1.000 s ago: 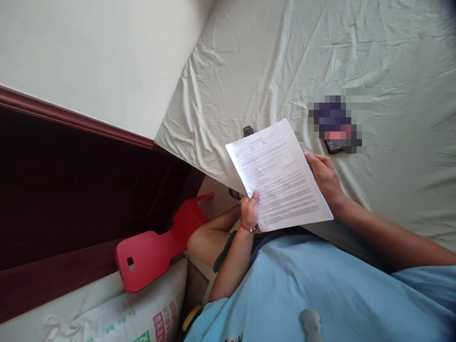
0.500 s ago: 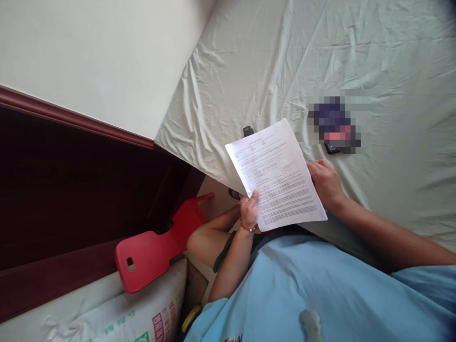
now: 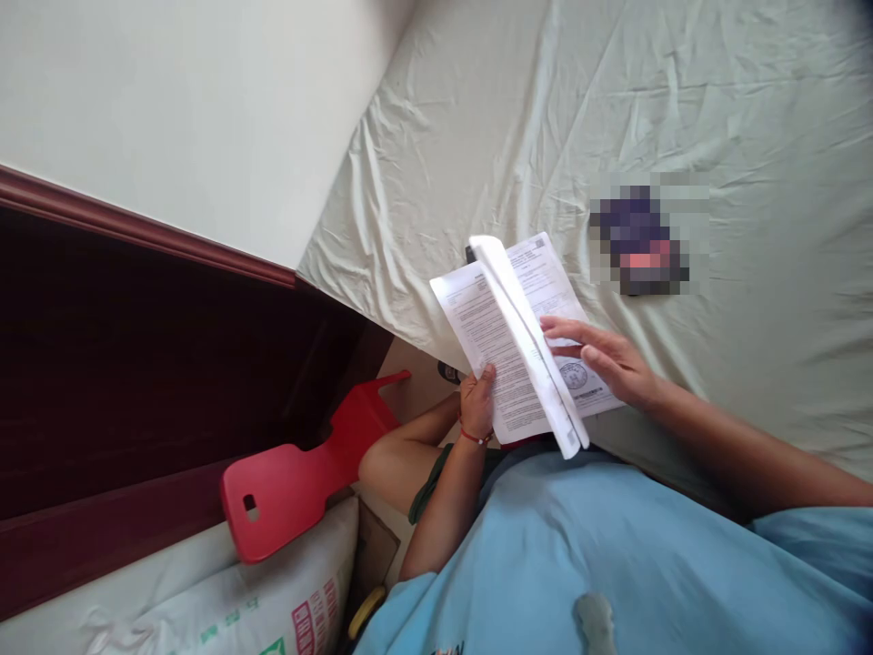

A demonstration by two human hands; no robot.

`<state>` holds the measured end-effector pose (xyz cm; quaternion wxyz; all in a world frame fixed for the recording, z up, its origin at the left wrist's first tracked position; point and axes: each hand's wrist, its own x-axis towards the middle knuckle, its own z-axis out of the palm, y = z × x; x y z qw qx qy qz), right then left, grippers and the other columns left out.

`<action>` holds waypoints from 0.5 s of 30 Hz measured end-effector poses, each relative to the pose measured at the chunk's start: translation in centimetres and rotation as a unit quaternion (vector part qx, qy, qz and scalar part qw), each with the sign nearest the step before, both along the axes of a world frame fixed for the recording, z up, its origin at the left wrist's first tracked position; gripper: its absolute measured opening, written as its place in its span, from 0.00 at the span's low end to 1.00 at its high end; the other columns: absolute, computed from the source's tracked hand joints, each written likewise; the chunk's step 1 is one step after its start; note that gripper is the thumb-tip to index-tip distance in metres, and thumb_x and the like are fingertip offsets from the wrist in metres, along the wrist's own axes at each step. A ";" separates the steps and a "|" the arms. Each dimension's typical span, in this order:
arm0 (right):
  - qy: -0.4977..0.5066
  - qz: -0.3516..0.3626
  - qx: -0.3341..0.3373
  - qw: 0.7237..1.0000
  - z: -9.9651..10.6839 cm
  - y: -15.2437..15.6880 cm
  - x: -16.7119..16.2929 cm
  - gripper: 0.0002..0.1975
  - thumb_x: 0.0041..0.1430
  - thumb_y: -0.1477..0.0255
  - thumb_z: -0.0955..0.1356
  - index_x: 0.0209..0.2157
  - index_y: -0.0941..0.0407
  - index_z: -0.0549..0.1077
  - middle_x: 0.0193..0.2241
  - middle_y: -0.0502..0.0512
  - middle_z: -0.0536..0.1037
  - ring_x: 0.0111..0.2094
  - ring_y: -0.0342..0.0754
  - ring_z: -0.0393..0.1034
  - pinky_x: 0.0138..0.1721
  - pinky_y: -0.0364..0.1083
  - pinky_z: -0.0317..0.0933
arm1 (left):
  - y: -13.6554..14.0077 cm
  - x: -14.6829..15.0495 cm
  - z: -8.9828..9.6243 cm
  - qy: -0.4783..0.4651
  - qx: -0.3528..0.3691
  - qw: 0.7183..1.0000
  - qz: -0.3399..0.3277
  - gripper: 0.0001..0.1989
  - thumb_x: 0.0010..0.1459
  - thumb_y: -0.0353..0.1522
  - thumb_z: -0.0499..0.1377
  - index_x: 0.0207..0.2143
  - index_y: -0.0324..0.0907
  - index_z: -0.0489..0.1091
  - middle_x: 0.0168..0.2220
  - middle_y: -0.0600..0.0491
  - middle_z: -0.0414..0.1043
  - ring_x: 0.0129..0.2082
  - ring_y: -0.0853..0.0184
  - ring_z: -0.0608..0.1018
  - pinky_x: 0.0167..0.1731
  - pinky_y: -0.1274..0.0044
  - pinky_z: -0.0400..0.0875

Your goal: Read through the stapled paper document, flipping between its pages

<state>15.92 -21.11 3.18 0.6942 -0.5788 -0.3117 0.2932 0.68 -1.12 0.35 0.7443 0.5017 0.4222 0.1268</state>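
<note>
A sheaf of printed paper sheets (image 3: 501,364) is held over my lap, its top sheet curled back toward the left. Beneath the curl shows another printed page (image 3: 546,277) with a round stamp near its lower part. My left hand (image 3: 477,400) grips the sheaf's left edge, thumb on top. With fingers stretched out, my right hand (image 3: 607,359) rests over the uncovered page, its fingertips at the curled sheet. A small dark object (image 3: 470,254) pokes out behind the top of the papers, mostly hidden.
A pale wrinkled sheet (image 3: 770,382) covers the surface ahead, where a blurred-out dark item (image 3: 641,241) lies at the right. To the left stand a red plastic chair (image 3: 279,500) and a dark wooden panel (image 3: 150,364). A white printed sack (image 3: 252,591) lies below the chair.
My right hand has moved left from the sheaf's right edge onto the page. The top sheet has been turned leftward, uncovering the stamped page. My left hand stays in place.
</note>
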 end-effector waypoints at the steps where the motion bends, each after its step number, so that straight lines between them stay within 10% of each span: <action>1: 0.089 0.000 0.005 0.996 -0.3 0.1 -0.1 0.22 0.73 0.53 0.62 0.59 0.47 0.74 0.60 0.57 0.77 0.57 0.57 0.76 0.54 0.58 0.74 | 0.0 0.1 0.1 -0.002 0.005 1.000 0.000 0.30 0.44 0.51 0.76 0.40 0.37 0.83 0.43 0.43 0.84 0.44 0.55 0.85 0.51 0.65 0.77; 6: 0.254 0.055 -0.035 0.965 -1.1 0.4 0.0 0.25 0.66 0.53 0.71 0.59 0.50 0.76 0.41 0.55 0.84 0.42 0.52 0.81 0.44 0.50 0.77 | -0.1 0.4 0.7 -0.005 0.008 1.000 -0.006 0.31 0.44 0.51 0.76 0.41 0.35 0.83 0.44 0.42 0.84 0.48 0.52 0.84 0.55 0.65 0.75; 15: 0.062 0.207 0.008 0.976 -0.9 0.8 -0.7 0.37 0.67 0.55 0.70 0.73 0.49 0.60 0.69 0.60 0.67 0.70 0.58 0.61 0.71 0.60 0.54 | -0.2 0.2 0.4 0.005 0.034 0.999 -0.017 0.30 0.45 0.53 0.74 0.40 0.37 0.83 0.44 0.43 0.84 0.46 0.53 0.84 0.51 0.67 0.77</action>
